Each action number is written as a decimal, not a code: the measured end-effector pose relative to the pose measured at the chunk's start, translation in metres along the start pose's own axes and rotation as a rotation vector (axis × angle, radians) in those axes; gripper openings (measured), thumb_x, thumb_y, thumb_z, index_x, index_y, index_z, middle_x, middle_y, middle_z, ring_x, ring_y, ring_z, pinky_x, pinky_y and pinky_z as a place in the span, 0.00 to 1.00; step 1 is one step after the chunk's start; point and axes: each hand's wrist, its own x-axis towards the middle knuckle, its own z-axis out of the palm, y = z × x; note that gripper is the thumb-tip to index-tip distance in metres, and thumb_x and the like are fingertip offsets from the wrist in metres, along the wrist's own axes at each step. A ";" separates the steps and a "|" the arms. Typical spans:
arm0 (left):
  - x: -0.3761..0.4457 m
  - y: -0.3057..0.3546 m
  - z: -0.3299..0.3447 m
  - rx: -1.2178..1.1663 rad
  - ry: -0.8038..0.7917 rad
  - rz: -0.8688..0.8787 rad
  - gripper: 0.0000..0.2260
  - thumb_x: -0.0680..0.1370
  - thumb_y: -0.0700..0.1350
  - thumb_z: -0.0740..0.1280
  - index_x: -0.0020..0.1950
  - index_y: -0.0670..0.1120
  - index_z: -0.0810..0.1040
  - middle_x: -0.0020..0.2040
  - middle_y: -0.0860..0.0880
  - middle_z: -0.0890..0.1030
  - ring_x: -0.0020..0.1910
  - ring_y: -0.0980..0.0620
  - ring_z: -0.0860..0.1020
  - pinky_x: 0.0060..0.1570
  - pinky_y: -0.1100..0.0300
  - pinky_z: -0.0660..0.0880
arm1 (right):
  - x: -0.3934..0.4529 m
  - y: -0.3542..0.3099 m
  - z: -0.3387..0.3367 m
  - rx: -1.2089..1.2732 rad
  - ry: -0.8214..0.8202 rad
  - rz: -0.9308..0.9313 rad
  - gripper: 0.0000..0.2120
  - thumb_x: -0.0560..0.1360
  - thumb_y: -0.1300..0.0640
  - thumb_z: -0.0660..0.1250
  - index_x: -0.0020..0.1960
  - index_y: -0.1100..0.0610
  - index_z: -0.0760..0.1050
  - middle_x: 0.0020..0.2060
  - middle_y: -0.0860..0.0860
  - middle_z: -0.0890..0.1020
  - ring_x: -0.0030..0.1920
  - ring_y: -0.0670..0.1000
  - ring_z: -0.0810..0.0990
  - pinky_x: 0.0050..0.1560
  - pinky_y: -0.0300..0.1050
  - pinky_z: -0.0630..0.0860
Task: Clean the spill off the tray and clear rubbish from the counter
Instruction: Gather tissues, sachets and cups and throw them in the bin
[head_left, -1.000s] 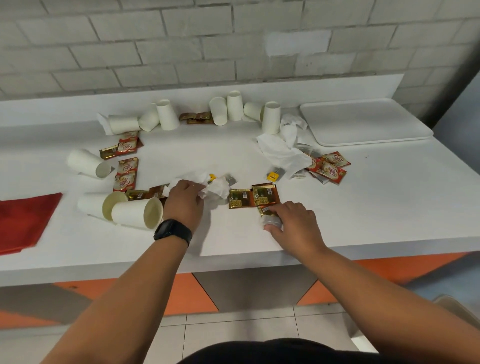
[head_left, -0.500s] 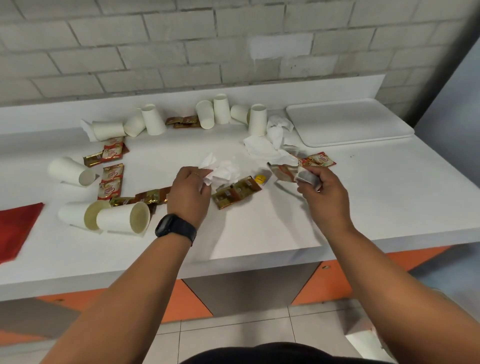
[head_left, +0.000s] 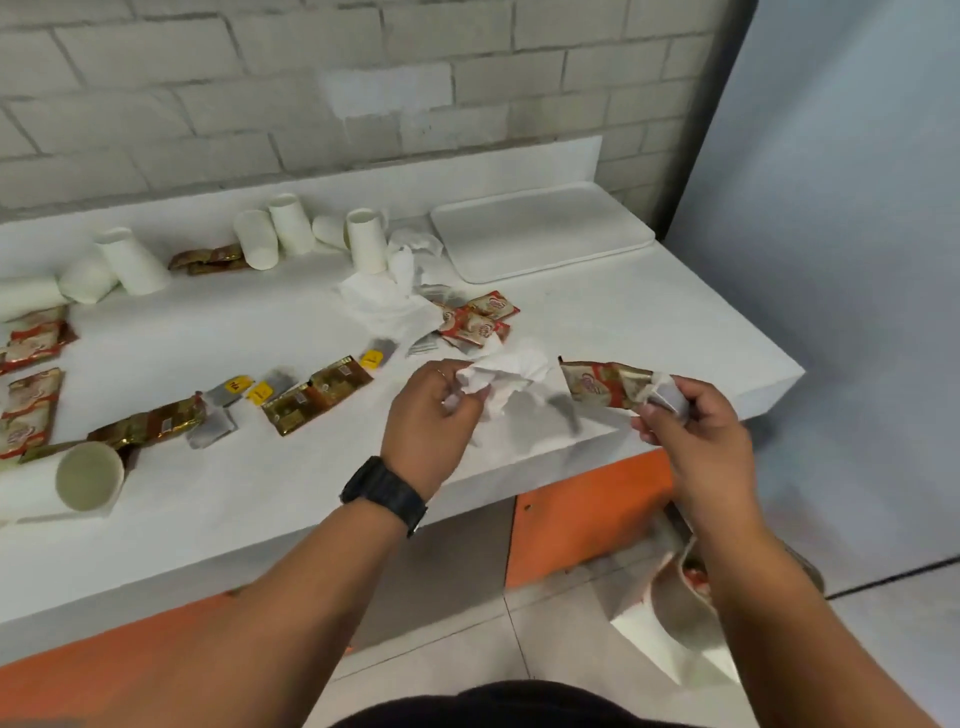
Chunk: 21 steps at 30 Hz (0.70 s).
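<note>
While left hand (head_left: 431, 415) grips tissue (head_left: 511, 371) and right hand (head_left: 685, 431) pinches sachets (head_left: 608, 384), cups (head_left: 366, 247) crowd the counter (head_left: 597, 322).

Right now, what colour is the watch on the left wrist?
Black, both strap and case. The watch shows best in the head view, the only one.

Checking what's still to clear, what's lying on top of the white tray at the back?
Nothing shows on the white tray; its whole top looks bare. A crumpled tissue lies beside its left edge. What is beneath the tray is hidden.
</note>
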 end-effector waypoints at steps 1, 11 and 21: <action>-0.006 0.010 0.018 -0.044 -0.057 0.005 0.03 0.75 0.44 0.69 0.43 0.46 0.79 0.40 0.53 0.78 0.40 0.66 0.75 0.36 0.76 0.67 | -0.002 0.002 -0.025 -0.015 0.048 0.012 0.13 0.73 0.62 0.70 0.49 0.43 0.79 0.48 0.48 0.84 0.52 0.54 0.82 0.55 0.51 0.78; -0.060 0.069 0.190 -0.052 -0.503 -0.036 0.04 0.76 0.49 0.66 0.49 0.54 0.74 0.42 0.55 0.80 0.41 0.57 0.78 0.38 0.63 0.72 | -0.005 0.102 -0.206 -0.589 0.102 0.410 0.12 0.75 0.55 0.68 0.58 0.51 0.75 0.50 0.51 0.80 0.49 0.53 0.77 0.43 0.43 0.71; -0.067 0.052 0.312 0.162 -0.736 -0.189 0.07 0.78 0.47 0.63 0.55 0.51 0.74 0.47 0.52 0.79 0.44 0.52 0.77 0.34 0.66 0.67 | 0.043 0.260 -0.252 -0.802 -0.313 0.719 0.20 0.74 0.55 0.70 0.64 0.54 0.74 0.60 0.53 0.79 0.60 0.55 0.77 0.62 0.41 0.69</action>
